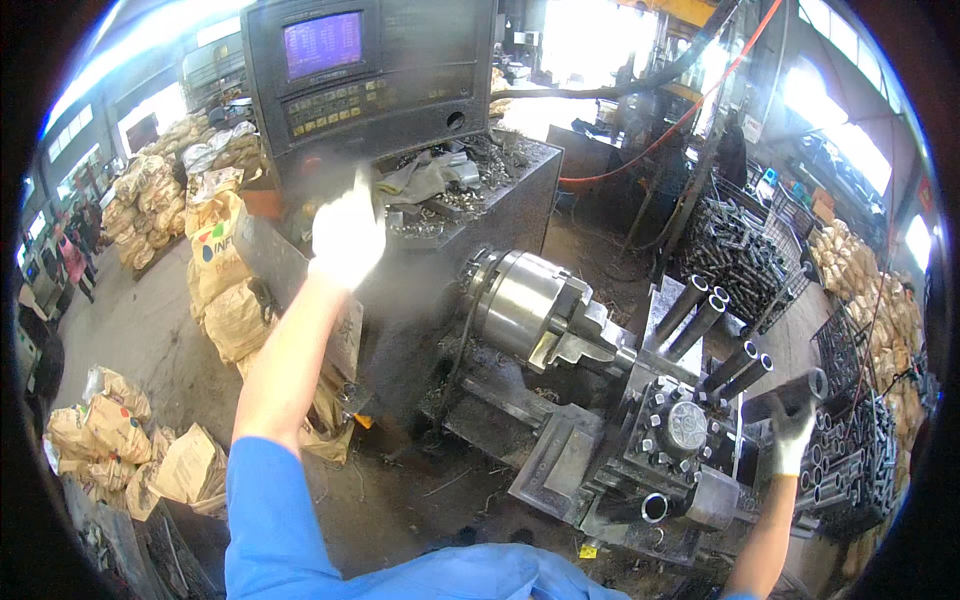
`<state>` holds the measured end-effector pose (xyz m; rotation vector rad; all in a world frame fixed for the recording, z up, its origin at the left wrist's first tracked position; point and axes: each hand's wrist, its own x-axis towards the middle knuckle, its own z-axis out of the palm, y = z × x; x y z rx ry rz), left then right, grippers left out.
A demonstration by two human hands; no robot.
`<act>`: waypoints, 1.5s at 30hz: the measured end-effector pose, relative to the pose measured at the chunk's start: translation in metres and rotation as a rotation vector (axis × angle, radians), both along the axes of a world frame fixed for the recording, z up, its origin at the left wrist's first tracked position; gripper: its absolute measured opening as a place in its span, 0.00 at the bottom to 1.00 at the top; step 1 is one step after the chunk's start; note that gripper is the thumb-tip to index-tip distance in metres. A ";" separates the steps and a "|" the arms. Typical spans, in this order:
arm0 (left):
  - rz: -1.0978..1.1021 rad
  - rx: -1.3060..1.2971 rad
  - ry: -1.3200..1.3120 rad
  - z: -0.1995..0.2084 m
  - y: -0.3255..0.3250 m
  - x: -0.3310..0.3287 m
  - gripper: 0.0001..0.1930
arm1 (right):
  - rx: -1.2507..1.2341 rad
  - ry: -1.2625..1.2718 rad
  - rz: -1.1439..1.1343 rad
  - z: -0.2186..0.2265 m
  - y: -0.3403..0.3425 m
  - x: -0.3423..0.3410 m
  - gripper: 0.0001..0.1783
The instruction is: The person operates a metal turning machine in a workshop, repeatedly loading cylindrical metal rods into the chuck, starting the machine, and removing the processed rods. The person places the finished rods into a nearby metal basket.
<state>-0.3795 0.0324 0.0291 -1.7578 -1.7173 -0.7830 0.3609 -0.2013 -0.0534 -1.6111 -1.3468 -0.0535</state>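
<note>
My left hand (349, 232), in a white glove, is raised just below the control panel (400, 90) of a lathe. One finger stretches upward and nothing shows in the hand; glare washes out the other fingers. At the right, my gloved right hand (793, 438) is closed around a dark metal tube (785, 396), beside the tool turret (683, 428). Left of that tube, several similar tubes (700, 328) lean side by side on a metal plate. The shiny lathe chuck (522, 305) sits in the middle, with stepped jaws pointing toward the turret.
Metal shavings and a grey rag (430, 178) lie on the machine ledge under the panel. Stacked tubes (845, 465) fill the right side. Sacks (225, 270) stand at the left, and a wire crate of parts (740, 250) is behind. A red hose (690, 110) hangs across the back.
</note>
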 end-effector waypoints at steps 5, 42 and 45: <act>0.258 -0.257 0.000 0.015 0.078 -0.039 0.40 | 0.251 0.545 0.207 0.049 -0.090 -0.068 0.31; 1.600 -0.685 -1.584 -0.514 -1.176 0.147 0.31 | -0.683 -0.419 2.266 -0.113 -0.403 -0.697 0.30; 1.896 -0.346 -1.672 -0.564 -1.245 0.245 0.30 | -0.548 -0.519 2.534 -0.100 -0.473 -0.756 0.33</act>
